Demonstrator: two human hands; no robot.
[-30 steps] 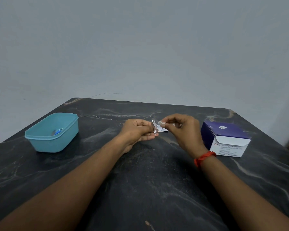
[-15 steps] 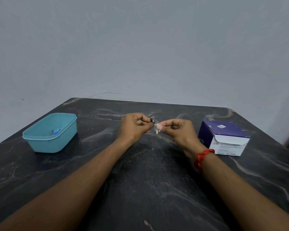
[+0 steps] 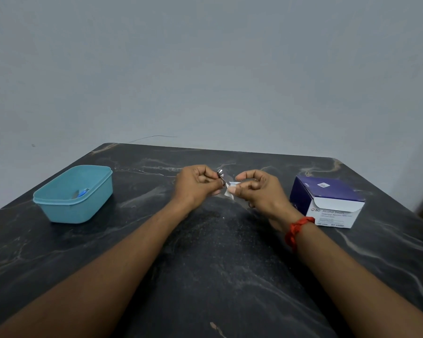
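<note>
Above the middle of the dark marble table [image 3: 205,276], my left hand [image 3: 195,189] grips a small shiny metal tool [image 3: 221,176], its tip pointing up and to the right. My right hand [image 3: 260,193] pinches a small white swab [image 3: 232,190] between thumb and forefinger. The swab lies against the lower part of the tool. A red thread band [image 3: 296,230] circles my right wrist. The fingers hide most of both small items.
A teal plastic tub [image 3: 71,206] stands at the left with a small blue item [image 3: 83,192] inside. A purple and white box of alcohol swabs [image 3: 327,203] stands at the right, its flap raised. A plain grey wall rises behind the table's far edge.
Both hands have dropped slightly and drawn a little apart. The metal tool now shows more clearly above my left fingers, and the white swab sits lower between the hands.
</note>
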